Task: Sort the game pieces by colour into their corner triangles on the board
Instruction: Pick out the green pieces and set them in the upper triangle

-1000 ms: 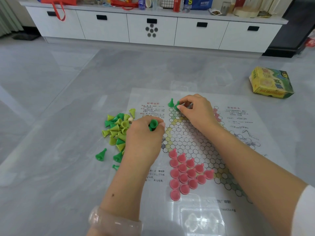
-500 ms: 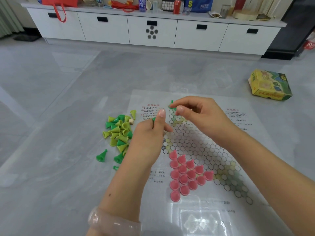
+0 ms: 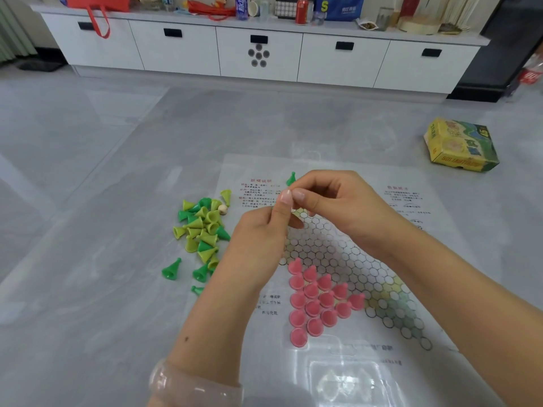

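Observation:
The game board point(image 3: 338, 245) is a printed sheet with a grid of circles, lying on the grey floor. Several pink pieces point(image 3: 316, 301) fill its near-left triangle. One dark green piece point(image 3: 291, 179) stands at the far tip. Loose dark green and yellow-green cones point(image 3: 202, 230) lie in a pile left of the board. My left hand point(image 3: 261, 242) and right hand point(image 3: 340, 201) meet fingertip to fingertip above the far part of the grid. Both pinch at the same spot, and the green piece carried by my left hand is hidden between the fingers.
Single green cones point(image 3: 171, 270) lie on the floor near the pile. A yellow game box point(image 3: 459, 145) sits at the right. A white cabinet point(image 3: 258, 51) with clutter on top runs along the back. A clear plastic insert point(image 3: 349, 383) lies at the board's near edge.
My left hand rose from beside the pile, carrying a green piece toward the right hand. My right hand lifted off the far tip, and the fingertips now touch.

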Demonstrator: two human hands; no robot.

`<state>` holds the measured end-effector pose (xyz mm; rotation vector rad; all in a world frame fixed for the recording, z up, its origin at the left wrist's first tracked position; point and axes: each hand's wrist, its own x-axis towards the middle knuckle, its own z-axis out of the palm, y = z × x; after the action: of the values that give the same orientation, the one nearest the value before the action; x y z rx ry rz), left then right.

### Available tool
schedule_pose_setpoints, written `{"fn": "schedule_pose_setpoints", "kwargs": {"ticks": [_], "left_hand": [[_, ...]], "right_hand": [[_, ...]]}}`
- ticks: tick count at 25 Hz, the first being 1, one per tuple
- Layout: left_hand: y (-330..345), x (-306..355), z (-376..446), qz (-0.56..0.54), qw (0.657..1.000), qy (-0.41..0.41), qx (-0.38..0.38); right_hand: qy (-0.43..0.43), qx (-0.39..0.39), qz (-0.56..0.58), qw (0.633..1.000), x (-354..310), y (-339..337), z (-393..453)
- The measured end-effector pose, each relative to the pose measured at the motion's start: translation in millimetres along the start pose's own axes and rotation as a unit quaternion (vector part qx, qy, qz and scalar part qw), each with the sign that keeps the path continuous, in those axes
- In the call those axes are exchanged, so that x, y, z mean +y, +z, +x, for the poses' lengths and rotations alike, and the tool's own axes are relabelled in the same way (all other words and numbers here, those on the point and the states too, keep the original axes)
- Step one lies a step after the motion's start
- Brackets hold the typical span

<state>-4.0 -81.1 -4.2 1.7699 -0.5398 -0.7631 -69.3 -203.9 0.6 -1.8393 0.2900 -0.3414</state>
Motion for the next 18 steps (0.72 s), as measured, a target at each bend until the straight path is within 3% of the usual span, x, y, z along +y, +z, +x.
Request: {"fn": "schedule_pose_setpoints", "kwargs": {"ticks": [6,11,18], "left_hand": [[-1,0,5,-0.009,0.996,-0.08,0.046],[-5,-2,3,0.009,0.997,-0.067,0.046],[-8,2,0,0.028,0.997,-0.052,0.043]], "right_hand": [[0.068,0.175,-0.141,0.972,15,-19,35],[0.067,0.146,-0.318,0.934,36,-8,52],[0.058,0.159,-0.353,0.92,45,-6,57]]}}
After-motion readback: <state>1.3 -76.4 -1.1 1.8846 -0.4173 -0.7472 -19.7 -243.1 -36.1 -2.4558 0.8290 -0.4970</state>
